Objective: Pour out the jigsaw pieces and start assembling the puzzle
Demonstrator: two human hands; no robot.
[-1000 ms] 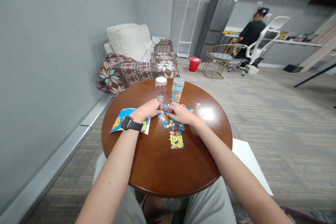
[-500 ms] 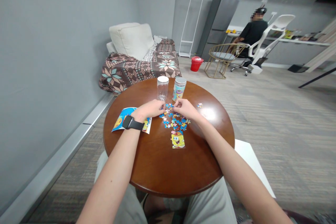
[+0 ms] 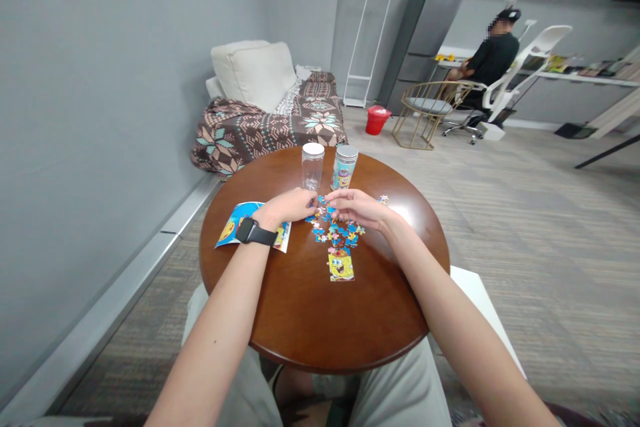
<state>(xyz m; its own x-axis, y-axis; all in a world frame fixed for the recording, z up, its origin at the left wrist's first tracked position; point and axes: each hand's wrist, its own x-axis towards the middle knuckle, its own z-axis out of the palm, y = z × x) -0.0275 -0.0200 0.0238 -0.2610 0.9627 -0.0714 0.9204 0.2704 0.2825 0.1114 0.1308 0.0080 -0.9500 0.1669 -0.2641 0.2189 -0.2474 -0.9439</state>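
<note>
Loose jigsaw puzzle pieces [image 3: 340, 235] lie in a pile at the middle of the round brown table [image 3: 310, 327]. At the pile's left edge, my left hand [image 3: 293, 205] has its fingers curled together; anything between the fingertips is hidden. My right hand [image 3: 357, 205] hovers over the right side of the pile, its fingers stretched out and apart, with nothing visibly held. Closer to me is a joined puzzle section [image 3: 341, 265] showing a yellow cartoon face. Under my left wrist sits a printed picture sheet [image 3: 231, 227], partly covered by the forearm and black watch.
Behind the pile stand a clear jar [image 3: 313, 170] with a white lid and a printed jar [image 3: 344, 170] with a silver lid. One stray piece [image 3: 384, 199] lies beyond my right hand. Farther off are a draped sofa [image 3: 280, 127], a red bin [image 3: 377, 121] and a seated person [image 3: 495, 57].
My right hand's fingers have gone from a pinch in the pile to stretched out and apart. My left hand stays at the pile's left edge. The view has shifted slightly.
</note>
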